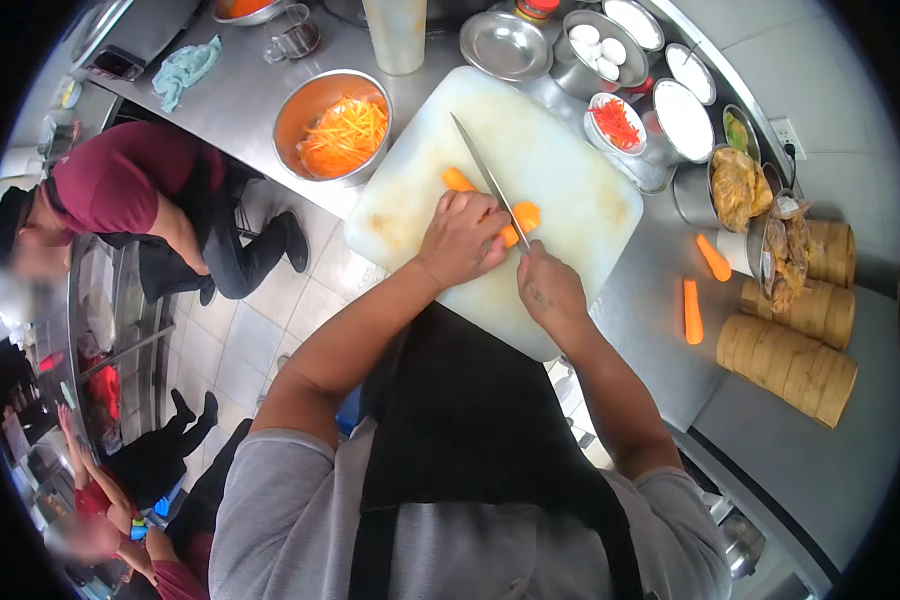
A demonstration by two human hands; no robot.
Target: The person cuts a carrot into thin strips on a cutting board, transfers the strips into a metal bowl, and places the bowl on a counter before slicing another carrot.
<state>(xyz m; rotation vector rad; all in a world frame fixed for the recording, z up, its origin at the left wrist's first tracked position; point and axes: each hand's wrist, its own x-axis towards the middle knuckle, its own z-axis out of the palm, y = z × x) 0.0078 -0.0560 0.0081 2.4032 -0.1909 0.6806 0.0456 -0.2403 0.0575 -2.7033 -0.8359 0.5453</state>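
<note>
Head camera view, looking down on a steel table [660, 255] that carries a pale cutting board [400, 185]. Left of the board, a co-worker [135, 190] bends low beyond the table's edge. To the board's right lie stacked bamboo steamers [780, 365]. Just beside its far left edge, a metal bowl [285, 125] holds shredded carrot [345, 135]. Near its far right edge stand a pot of eggs [595, 50] and a small bowl of red strips [615, 123], crowding that side and likely limiting room to push things outward. Over the board, the left hand [462, 240] is closed on a carrot [457, 180], pressing it down; the right hand [552, 290] grips a knife [480, 155] by its handle. The left fingers are close beside the blade, so a rolling carrot or a slip could cause a cut. Orange slices [526, 215] lie beside the blade and might slide off if knocked.
</note>
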